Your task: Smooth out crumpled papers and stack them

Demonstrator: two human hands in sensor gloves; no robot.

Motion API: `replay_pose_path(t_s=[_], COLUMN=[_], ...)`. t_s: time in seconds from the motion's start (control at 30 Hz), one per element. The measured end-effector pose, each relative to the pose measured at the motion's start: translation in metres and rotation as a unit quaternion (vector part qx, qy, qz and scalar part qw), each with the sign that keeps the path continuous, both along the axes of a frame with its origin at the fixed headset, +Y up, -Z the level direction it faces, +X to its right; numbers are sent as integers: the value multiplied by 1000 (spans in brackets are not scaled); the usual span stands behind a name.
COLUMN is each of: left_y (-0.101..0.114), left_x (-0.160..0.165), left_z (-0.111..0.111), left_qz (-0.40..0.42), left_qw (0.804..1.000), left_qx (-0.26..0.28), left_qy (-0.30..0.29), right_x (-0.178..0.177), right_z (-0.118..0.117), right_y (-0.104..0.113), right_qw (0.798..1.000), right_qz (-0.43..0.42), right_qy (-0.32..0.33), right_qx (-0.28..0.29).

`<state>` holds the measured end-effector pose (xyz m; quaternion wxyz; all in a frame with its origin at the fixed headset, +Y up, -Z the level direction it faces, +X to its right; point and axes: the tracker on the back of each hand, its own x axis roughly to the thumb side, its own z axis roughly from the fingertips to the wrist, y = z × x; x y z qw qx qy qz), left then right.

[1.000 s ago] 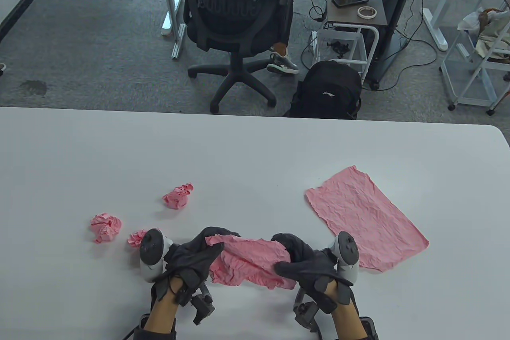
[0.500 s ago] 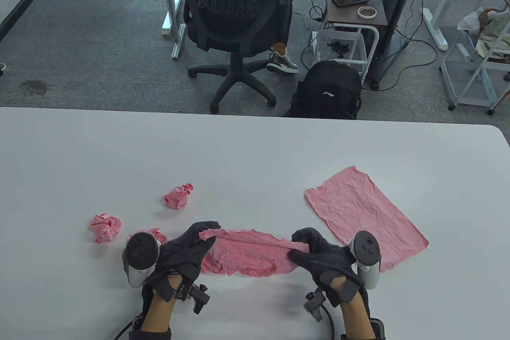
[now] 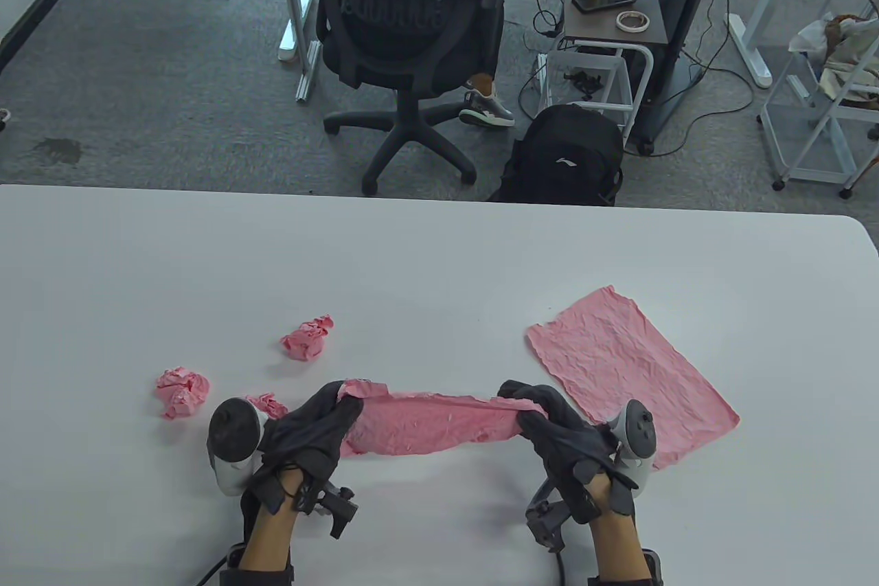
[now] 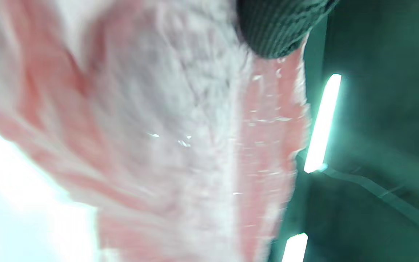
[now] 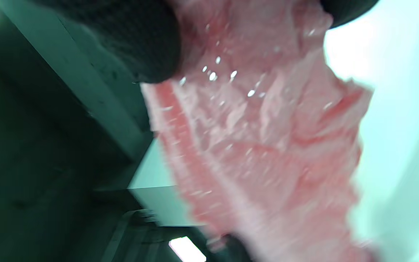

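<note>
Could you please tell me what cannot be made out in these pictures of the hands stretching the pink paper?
- Third ball, table view: mostly hidden behind the left hand's tracker.
- Flat sheet's near corner, table view: covered by the right hand.
- Stretched paper, both wrist views: blurred; creases unreadable.
- Fingers, wrist views: cut off by the top edge, so the grip is unclear.
</note>
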<state>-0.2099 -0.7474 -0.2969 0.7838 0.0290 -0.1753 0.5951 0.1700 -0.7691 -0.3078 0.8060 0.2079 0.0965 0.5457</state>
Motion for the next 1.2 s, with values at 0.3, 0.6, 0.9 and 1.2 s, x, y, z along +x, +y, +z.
replay_pose_path(t_s=[0.3,0.6,0.9,1.2], left_y=[-4,-6,-10,-26], left_x=[-9,-3,81,83], left_z=[0,1,12,12], left_qz=[-72,-376,-494,-601], left_qw=[996,914,854,771], left_qx=[-44,-57,44,-68], left_qy=[40,137,-154,-198], right_x=[5,1,-5,-11], right_z=[2,7,12,26], right_y=[-3,-7,7,42], right_qw=[994,882,821,711], right_qz=[94,443,542,618], right_qy=[-50,-142,-179,-291], right_qx=[-33,-81,23,166])
